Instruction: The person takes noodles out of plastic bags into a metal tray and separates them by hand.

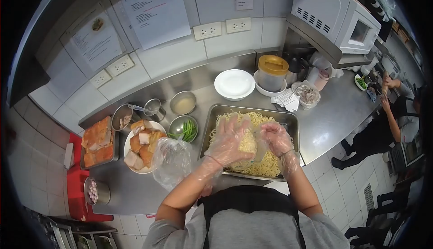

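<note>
A steel tray point(295, 134) full of pale yellow noodles point(264, 165) lies in front of me. Both my hands wear clear plastic gloves. Over the left part of the noodles is my left hand point(232, 140), its fingers spread around a clear plastic bag with noodles at its palm. My right hand point(275, 138) is over the right part, its fingers bent together at the edge of the clear plastic; the fingertips' grip is hard to make out. A larger clear plastic bag point(173, 161) rests left of the tray.
White plates point(234, 84), a yellow-lidded container point(273, 73) and a bagged item point(306, 94) stand behind the tray. Leftward are green beans point(184, 129), a plate of fried pieces point(144, 145), an orange-topped tray point(98, 143) and a steel pot point(103, 192). Co-workers stand at right.
</note>
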The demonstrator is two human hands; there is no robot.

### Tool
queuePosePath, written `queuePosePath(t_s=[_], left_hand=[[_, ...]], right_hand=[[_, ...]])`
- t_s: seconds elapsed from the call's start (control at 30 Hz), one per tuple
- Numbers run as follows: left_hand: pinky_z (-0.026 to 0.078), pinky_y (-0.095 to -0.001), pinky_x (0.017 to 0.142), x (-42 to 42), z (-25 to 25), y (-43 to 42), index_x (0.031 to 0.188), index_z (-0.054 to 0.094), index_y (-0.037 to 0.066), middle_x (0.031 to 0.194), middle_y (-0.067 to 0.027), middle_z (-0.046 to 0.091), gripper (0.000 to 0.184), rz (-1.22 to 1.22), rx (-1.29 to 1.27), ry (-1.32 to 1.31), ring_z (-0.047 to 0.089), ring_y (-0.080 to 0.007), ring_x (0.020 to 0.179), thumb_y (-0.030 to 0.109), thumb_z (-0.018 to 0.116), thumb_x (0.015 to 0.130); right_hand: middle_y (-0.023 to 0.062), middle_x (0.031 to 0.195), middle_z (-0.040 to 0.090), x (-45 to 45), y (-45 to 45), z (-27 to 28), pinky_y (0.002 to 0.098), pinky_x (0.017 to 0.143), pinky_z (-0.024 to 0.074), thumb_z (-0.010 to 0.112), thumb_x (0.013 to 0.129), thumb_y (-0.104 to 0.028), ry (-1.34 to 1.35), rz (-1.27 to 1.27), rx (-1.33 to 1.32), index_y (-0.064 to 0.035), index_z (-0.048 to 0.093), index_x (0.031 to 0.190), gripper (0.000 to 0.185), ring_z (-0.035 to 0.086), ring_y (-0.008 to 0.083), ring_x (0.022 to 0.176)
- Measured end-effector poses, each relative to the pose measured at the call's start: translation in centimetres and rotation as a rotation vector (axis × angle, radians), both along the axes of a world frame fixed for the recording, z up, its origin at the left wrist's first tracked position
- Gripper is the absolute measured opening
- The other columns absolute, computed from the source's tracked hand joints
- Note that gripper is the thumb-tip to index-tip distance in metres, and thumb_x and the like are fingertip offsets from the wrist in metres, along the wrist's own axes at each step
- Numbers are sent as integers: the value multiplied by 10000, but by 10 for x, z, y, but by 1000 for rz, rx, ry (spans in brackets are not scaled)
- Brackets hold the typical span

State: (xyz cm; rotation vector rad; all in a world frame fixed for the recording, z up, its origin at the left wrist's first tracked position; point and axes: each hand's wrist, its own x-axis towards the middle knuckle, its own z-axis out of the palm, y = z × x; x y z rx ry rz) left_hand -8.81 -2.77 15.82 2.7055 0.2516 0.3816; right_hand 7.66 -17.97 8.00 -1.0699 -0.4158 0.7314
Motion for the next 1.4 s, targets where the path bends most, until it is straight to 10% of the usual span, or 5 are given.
queuePosePath(t_s=[0.43, 0.67, 0.83, 1.13, 1.4], left_hand=[[155, -472, 1186, -54, -73, 48, 1533, 62, 37, 1567, -274, 108, 1175, 162, -319, 24, 125, -450, 1448, 368, 807, 687], [280, -526, 1129, -113, 37, 24, 1547, -65, 152, 1588, -180, 113, 1345, 15, -1024, -575, 188, -370, 1445, 263, 901, 619], [516, -363, 801, -169, -2, 73, 1108, 638, 24, 1089, -123, 650, 356, 369, -503, -867, 631, -226, 951, -41, 645, 759], [466, -475, 922, -221, -199, 96, 1064, 655, 15, 1038, -232, 637, 336, 632, -109, -191, 606, -412, 1008, 66, 676, 733], [430, -399, 1029, -238, -3, 106, 1350, 530, 55, 1289, -208, 589, 559, 290, -174, 474, 548, -349, 1219, 226, 660, 834]], right_hand=[[61, 937, 569, 5, 5, 146, 312, 716, 511, 651, 760, -26, -149, 30, 445, -75, 543, 1014, 280, 581, 169, 799], [57, 1001, 547, -100, 93, 139, 296, 706, 515, 660, 716, -10, 34, 560, 506, -79, 522, 1016, 338, 586, 159, 870], [17, 903, 575, -166, 159, 108, 269, 751, 497, 630, 750, 13, -187, 713, 501, -50, 608, 854, 123, 588, 139, 850], [186, 987, 633, -208, 180, -60, 419, 817, 502, 706, 725, -140, -1567, 864, -393, -54, 668, 1054, 342, 628, 352, 863], [187, 1448, 352, -128, 112, 50, 658, 996, 356, 762, 674, -376, -1546, 183, -813, -172, 448, 1399, 816, 265, 505, 1354]])
